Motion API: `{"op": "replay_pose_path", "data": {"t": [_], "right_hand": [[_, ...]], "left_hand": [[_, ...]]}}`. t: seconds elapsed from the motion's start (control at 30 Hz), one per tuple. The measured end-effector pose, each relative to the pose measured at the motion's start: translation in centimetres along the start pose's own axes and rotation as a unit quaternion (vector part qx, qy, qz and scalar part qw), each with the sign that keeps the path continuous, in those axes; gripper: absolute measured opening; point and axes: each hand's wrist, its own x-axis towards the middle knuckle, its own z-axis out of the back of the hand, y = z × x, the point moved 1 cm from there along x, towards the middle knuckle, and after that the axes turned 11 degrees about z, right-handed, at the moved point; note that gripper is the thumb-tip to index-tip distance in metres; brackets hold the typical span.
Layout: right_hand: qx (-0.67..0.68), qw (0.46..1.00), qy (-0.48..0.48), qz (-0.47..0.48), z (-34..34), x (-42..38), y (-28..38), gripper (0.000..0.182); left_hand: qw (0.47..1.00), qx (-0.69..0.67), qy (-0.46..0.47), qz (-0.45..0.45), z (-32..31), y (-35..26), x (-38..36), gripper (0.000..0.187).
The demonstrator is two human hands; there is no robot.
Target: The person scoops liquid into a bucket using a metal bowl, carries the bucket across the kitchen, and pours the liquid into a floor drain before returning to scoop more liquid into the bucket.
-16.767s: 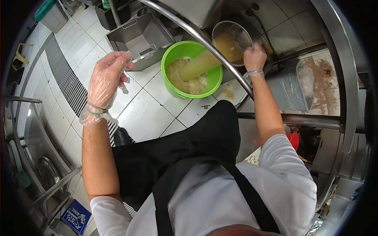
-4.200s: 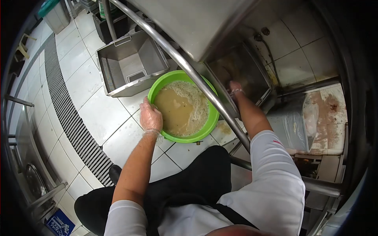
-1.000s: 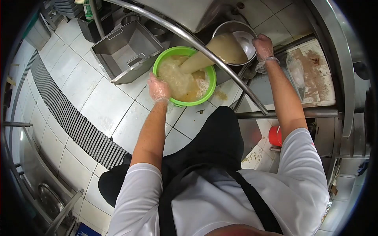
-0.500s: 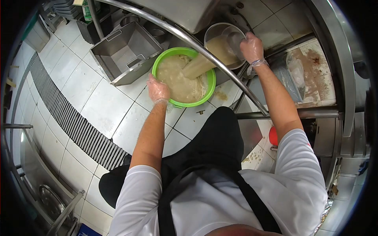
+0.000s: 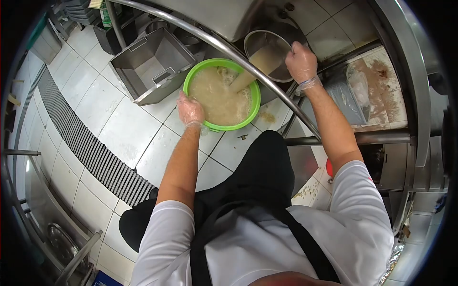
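Cloudy beige liquid (image 5: 217, 97) fills much of a round green basin (image 5: 258, 104) on the tiled floor. My left hand (image 5: 191, 110), in a clear plastic glove, grips the basin's left rim. A metal pot (image 5: 282, 72) is tipped toward the basin, and my gloved right hand (image 5: 301, 63) is closed on its right rim. From the pot's mouth a beige stream (image 5: 242, 82) runs into the liquid, passing behind a metal rail. The rail hides part of the basin's far rim and of the pot.
The metal rail (image 5: 224, 47) crosses diagonally between me and the pot. Left of the basin stands a rectangular steel container (image 5: 143, 71) with wire handles. A slotted drain (image 5: 90, 133) curves along the floor. Plastic bags (image 5: 358, 90) lie at the right.
The pot has tipped further, and my right hand has shifted slightly down and left with it. The stream looks narrower, and the liquid inside the pot appears lower. My left hand stays on the basin rim.
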Motion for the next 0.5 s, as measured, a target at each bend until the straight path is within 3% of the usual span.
{"op": "replay_pose_path", "data": {"t": [0.23,0.3,0.43,0.5], "right_hand": [[0.004,0.999,-0.045,-0.025,0.6,-0.5,-0.7,0.007],[0.007,0.991,-0.03,-0.129,0.7,-0.8,-1.5,0.007],[0.018,0.968,-0.088,-0.233,-1.0,-3.1,-4.6,0.013],[0.097,0.902,-0.152,-0.392,-2.2,-4.9,-6.7,0.017]], "left_hand": [[0.999,0.0,-0.027,-0.027,-0.2,0.2,0.1,0.041],[0.999,0.005,-0.027,-0.041,-0.2,0.3,0.2,0.041],[0.996,0.037,-0.014,-0.08,0.3,0.2,0.3,0.039],[0.995,0.046,-0.001,-0.083,0.5,0.3,0.4,0.04]]}}
